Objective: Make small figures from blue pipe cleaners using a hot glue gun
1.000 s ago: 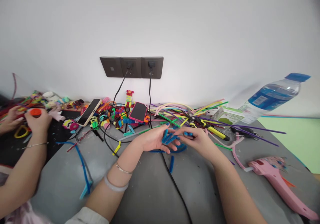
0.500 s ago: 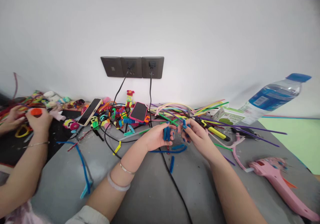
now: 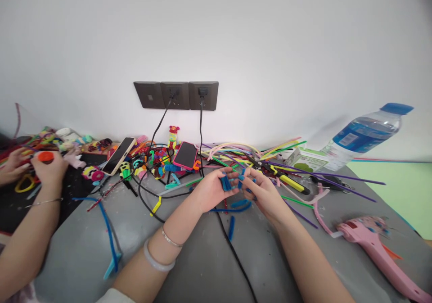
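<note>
My left hand point(image 3: 216, 187) is curled round a small bundle of blue pipe cleaner pieces point(image 3: 226, 183), palm turned up. Close beside it, my right hand point(image 3: 262, 190) pinches another short blue pipe cleaner piece point(image 3: 243, 172) between thumb and fingers. The fingertips of both hands nearly meet, and I cannot tell whether the two blue parts touch. On the table just below lie a curved blue pipe cleaner point(image 3: 232, 210) and a short blue piece point(image 3: 231, 228).
Yellow-handled pliers point(image 3: 286, 180), loose pipe cleaners and a phone point(image 3: 186, 155) lie behind my hands. A black cable point(image 3: 232, 246) crosses the table. On the right are a pink glue gun point(image 3: 374, 246) and a tilted water bottle point(image 3: 364, 134). A co-worker's hands point(image 3: 50, 170) work at left.
My right hand has shifted slightly left, closer to my left hand, whose fingers have spread a little. The camera view has tipped slightly.
</note>
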Tool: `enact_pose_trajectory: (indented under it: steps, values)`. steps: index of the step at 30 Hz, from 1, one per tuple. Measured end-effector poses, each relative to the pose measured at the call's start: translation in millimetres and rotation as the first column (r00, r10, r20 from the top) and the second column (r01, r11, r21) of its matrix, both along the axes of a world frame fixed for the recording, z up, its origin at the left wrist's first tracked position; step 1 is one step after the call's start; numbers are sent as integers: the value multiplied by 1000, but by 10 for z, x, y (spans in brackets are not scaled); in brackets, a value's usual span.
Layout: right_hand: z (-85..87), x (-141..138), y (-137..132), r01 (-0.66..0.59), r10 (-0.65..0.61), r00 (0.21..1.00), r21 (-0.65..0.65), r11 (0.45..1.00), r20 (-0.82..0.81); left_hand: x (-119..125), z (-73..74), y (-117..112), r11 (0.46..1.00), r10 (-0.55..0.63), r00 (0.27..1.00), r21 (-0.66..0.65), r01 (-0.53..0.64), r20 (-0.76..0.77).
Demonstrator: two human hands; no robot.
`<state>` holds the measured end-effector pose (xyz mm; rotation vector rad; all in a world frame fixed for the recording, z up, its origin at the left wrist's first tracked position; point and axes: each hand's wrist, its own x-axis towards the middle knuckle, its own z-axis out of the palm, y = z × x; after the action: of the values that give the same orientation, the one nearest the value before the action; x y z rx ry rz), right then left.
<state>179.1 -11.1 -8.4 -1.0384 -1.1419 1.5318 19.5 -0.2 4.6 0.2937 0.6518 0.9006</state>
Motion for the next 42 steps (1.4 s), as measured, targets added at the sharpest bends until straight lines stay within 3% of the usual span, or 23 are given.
enact_pose_trajectory:
  steps: [4,9,14,20,23,29,37,42]
  values:
    - [-14,51,30,41,-56,986,97,994,155,-5,4,-2,997,19,1000,69,-17,-25]
    - [-24,44,55,68,-197,898,319,945,394,18,-33,-13,989,-7,997,146,18,-78]
    - [-46,5,42,97,-297,848,423,901,440,42,-50,-46,982,-35,988,179,62,-153]
    - [-50,8,25,118,-381,769,472,873,513,37,-57,-29,992,14,979,124,12,-203]
    - [-7,14,14,113,-385,764,480,870,518,25,-86,-21,990,36,981,143,-9,-192]
    - [-32,29,26,27,-278,833,466,884,479,7,-134,-15,980,89,979,192,-53,-182]
    - [-88,8,43,65,-268,845,409,910,462,15,-112,-28,974,46,982,225,-4,-183]
    - [-45,62,67,84,-141,955,221,972,259,6,-103,-29,976,69,979,218,-26,-191]
